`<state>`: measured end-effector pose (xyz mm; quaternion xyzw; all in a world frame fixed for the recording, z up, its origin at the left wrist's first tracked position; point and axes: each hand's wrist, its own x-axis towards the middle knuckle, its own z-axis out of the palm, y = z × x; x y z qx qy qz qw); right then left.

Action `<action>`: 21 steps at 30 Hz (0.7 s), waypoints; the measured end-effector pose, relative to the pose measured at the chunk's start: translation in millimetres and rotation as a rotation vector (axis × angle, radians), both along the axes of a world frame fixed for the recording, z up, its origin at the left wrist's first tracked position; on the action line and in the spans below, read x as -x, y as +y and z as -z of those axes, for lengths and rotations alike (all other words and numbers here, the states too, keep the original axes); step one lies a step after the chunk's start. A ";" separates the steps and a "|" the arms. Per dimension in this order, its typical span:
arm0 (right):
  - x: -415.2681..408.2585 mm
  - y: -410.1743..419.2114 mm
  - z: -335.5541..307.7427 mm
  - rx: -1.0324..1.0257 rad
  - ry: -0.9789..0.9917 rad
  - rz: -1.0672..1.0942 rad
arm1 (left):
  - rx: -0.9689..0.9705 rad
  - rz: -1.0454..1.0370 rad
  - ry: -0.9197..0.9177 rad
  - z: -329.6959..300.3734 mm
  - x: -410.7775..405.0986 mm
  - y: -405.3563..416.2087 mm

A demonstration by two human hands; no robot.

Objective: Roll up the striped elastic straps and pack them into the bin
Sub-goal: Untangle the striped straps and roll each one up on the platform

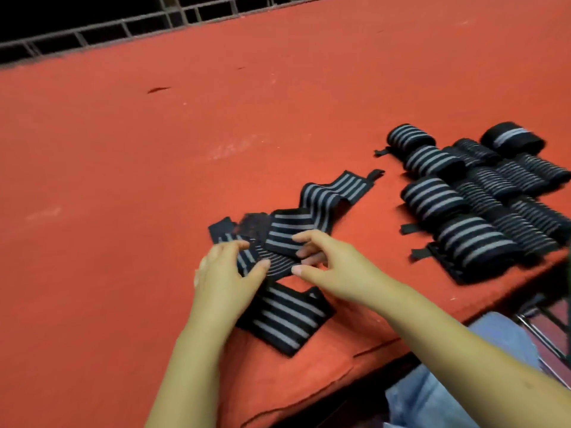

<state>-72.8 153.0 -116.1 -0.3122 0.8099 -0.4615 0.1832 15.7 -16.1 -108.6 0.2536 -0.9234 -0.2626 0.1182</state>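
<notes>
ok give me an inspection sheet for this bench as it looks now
surface: red cloth over the bench, scuffed pale in spots, small dark mark far left.
job's things: unrolled straps lie loose and overlapping at centre; rolled straps sit in rows at right; no bin in view.
clutter: nothing seen.
grippers: left hand and right hand both on the loose straps, fingers curled at a strap; exact grip is hard to tell.
cables: nothing seen.
surroundings: dark metal grille beyond the far edge; the person's blue trousers and a metal frame below the near edge.
</notes>
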 end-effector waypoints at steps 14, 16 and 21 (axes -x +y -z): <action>-12.0 -31.6 -17.0 0.244 -0.393 0.093 | -0.123 0.015 0.570 -31.0 -28.1 -8.8; -12.3 -30.5 -26.3 0.281 -0.404 0.097 | -0.089 0.079 0.623 -43.0 -29.7 -3.8; -4.4 -36.2 -54.1 0.443 -0.605 0.043 | -0.152 0.343 0.674 -61.9 -33.9 0.0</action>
